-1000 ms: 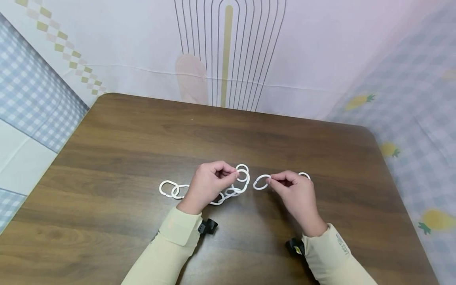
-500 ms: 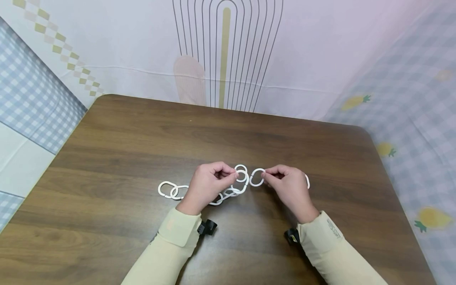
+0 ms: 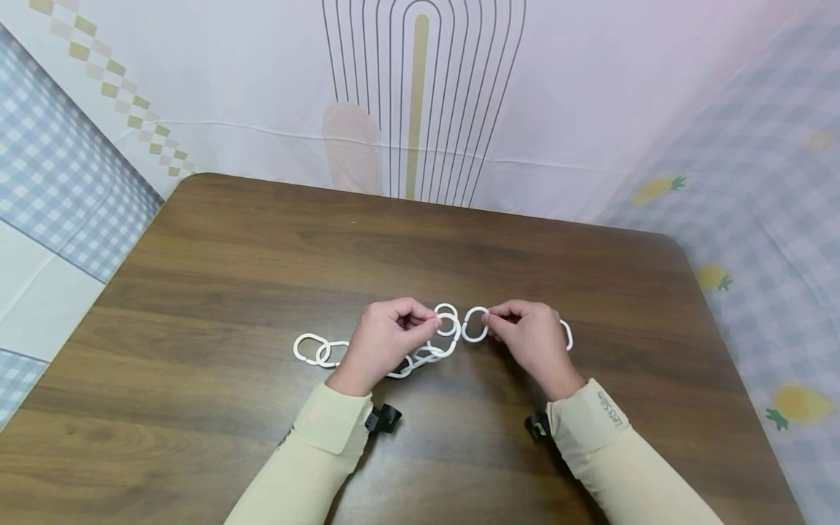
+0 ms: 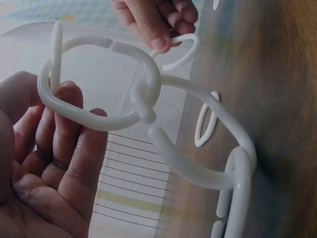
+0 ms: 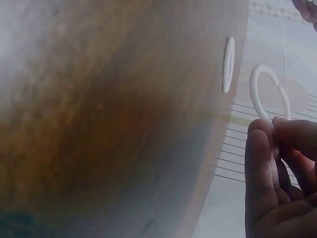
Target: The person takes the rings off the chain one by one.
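Fabric backdrop [image 3: 571, 87]: pale printed cloth, rising beyond the far edge of everything else.
Table [image 3: 262, 255]: brown, wood-grained, rounded at the far corners.
Sleeves [image 3: 617, 459]: cream cloth, reaching in from the near side, a small black wrist camera [image 3: 387, 418] at the left cuff.
Chain [image 4: 195, 173]: white plastic-looking oval links, near the table's middle; long axis left to right, left tail flat on the wood, right end raised, middle partly hidden in the head view.
Left hand [image 3: 387, 332]: bare, thumb and fingers clamped on the chain's right end link, which sits nearly level, edge-on to the left wrist view.
Right hand [image 3: 534, 339]: bare, thumb and forefinger pinched together on a single link [image 5: 255, 91], a white plastic-looking oval.
Single link's place: raised between the hands, just right of the chain's end; touching or not, I cannot tell.
Single link's direction: long axis leans from near left to far right, slit on the left side.
Far loose link [image 5: 226, 67]: white oval, on the table beyond the chain's right end.
Right loose link [image 3: 569, 334]: white, partly hidden by the right hand.
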### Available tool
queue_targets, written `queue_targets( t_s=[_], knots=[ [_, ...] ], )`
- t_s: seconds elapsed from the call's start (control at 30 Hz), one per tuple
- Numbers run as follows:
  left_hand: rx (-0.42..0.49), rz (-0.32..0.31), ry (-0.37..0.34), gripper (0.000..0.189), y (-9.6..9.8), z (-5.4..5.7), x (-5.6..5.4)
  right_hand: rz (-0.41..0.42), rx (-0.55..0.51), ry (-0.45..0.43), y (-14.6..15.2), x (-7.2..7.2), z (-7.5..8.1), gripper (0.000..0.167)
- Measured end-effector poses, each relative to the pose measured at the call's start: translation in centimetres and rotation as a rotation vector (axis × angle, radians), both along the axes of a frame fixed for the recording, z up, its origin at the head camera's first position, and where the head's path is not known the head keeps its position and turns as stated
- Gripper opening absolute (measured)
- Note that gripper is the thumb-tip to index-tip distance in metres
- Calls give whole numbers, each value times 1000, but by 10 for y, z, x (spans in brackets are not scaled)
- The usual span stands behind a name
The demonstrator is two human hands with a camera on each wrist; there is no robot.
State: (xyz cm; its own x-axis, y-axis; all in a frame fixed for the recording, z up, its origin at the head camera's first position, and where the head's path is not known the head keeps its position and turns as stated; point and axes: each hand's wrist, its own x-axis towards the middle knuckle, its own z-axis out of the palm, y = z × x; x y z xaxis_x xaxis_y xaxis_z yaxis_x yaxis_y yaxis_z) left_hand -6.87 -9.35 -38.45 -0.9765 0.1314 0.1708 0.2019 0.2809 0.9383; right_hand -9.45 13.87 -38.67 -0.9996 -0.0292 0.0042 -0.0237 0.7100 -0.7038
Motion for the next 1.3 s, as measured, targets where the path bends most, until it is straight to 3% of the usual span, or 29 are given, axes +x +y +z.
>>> queue_targets(
  t_s=[0.9,1.3],
  knots=[
    [-4,0,16,5,-1,0,-1,86,159,28,-2,-19,-7,8],
    [-5,2,20,3,0,0,-1,91,262,-79,-6,-27,-5,12]
  ],
)
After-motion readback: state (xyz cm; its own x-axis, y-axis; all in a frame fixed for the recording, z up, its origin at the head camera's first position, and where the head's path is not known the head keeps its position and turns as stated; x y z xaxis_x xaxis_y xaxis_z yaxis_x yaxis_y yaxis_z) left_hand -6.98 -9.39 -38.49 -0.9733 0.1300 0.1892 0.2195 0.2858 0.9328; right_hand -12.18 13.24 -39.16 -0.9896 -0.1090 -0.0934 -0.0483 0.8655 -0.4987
